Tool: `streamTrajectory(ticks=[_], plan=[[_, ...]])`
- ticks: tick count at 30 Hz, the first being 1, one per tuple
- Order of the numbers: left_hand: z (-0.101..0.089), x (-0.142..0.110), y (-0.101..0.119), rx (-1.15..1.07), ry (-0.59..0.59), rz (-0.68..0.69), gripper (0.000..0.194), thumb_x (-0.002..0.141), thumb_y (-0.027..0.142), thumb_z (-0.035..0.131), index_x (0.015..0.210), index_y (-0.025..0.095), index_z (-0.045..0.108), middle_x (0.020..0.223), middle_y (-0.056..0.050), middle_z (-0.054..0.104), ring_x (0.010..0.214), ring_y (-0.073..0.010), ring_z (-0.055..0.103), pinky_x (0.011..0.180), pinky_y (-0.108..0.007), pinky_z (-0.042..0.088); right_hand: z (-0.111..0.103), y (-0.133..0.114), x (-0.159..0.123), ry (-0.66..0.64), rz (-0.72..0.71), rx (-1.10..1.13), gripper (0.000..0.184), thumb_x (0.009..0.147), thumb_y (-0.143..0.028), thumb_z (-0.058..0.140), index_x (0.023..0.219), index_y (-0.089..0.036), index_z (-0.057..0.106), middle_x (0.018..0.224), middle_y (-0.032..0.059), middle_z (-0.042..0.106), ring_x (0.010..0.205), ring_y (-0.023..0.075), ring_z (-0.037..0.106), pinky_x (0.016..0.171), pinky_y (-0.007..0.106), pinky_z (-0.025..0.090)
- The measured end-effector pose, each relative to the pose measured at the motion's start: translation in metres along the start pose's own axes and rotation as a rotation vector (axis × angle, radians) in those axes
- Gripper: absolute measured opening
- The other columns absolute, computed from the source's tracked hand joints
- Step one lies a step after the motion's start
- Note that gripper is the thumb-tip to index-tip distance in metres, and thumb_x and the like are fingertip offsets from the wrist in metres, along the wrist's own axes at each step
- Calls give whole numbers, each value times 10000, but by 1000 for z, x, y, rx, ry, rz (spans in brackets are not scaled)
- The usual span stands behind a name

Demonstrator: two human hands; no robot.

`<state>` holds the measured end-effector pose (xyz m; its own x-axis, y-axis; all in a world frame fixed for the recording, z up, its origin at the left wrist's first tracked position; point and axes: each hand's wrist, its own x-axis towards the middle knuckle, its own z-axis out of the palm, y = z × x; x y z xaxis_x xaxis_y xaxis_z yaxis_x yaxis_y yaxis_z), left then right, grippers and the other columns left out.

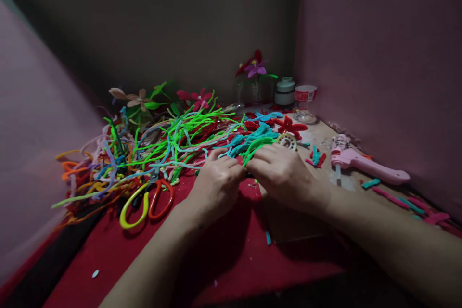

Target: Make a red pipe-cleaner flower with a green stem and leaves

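My left hand (216,185) and my right hand (283,173) meet knuckle to knuckle at the middle of the table, fingers curled down and closed. Both pinch a bundle of green and teal pipe cleaners (252,147) that runs out from between the fingers toward the back. A large tangled heap of coloured pipe cleaners (151,149) spreads to the left and behind the hands. What the fingertips press on underneath is hidden.
Yellow and orange scissors (146,202) lie left of my left hand on the red cloth (231,255). A pink glue gun (361,163) lies at the right. A tape roll (287,140), pipe-cleaner flowers (254,67), jars and short cut pieces sit behind.
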<state>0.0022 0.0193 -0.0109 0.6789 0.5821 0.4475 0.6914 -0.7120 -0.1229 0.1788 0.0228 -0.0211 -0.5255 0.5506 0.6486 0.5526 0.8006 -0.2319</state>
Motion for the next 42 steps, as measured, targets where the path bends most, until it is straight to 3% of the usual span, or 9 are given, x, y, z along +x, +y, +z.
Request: streamTrajectory(ticks=[6,10,17,21,24,27,34,38,42], plan=[[-16,5,10,-316,214,-38,113,794,145,521,717,182,596,669,11,634,632,-105,558,872,-339,389,-3,25,9,-290,728,1160,106,620,-236,656,627,-133,633,516,-9,539,462,96,452,490,248,336],[-11,3,15,-314,438,-252,62,759,159,579,709,189,602,647,15,619,661,-125,565,775,-307,425,12,5,4,-79,860,1383,127,618,-240,671,622,-134,601,490,-27,526,435,71,430,470,222,316],[1,4,18,-52,398,-258,110,763,153,537,661,170,576,592,1,571,614,-139,528,779,-351,403,14,-20,-6,153,432,486,195,781,-170,490,615,-126,583,572,21,553,546,108,475,563,244,359],[5,5,20,128,225,-190,196,766,114,460,597,169,544,576,-18,547,598,-151,500,800,-384,381,14,-14,-11,132,11,-145,238,792,-106,432,602,-118,575,590,64,559,579,144,460,563,283,320],[5,5,17,98,132,-96,225,771,96,432,581,171,527,572,-14,541,580,-138,485,803,-374,381,6,-7,-6,72,-56,-239,236,802,-110,430,636,-123,598,628,74,577,638,166,465,607,306,324],[1,4,13,-49,128,-38,199,800,127,444,643,175,556,590,2,563,587,-121,500,834,-362,379,-5,4,3,41,152,109,192,758,-122,482,628,-139,623,653,56,580,705,165,482,661,303,348],[-14,7,19,-191,230,-2,132,801,151,498,707,177,586,627,-3,610,628,-121,544,879,-381,377,-2,22,7,-378,937,1446,80,551,-141,547,483,-153,506,426,-33,444,405,82,350,435,242,271],[-15,5,20,-137,267,44,129,791,124,495,737,191,591,662,0,628,659,-126,562,921,-403,353,7,19,2,-494,997,1711,117,536,-123,511,455,-163,437,368,-45,400,358,75,323,420,237,283],[-12,4,14,-79,226,76,150,794,116,477,751,197,596,671,-2,632,673,-130,566,946,-416,329,5,20,3,-453,948,1597,41,535,-111,545,518,-139,520,414,-38,454,380,81,383,432,237,311]])
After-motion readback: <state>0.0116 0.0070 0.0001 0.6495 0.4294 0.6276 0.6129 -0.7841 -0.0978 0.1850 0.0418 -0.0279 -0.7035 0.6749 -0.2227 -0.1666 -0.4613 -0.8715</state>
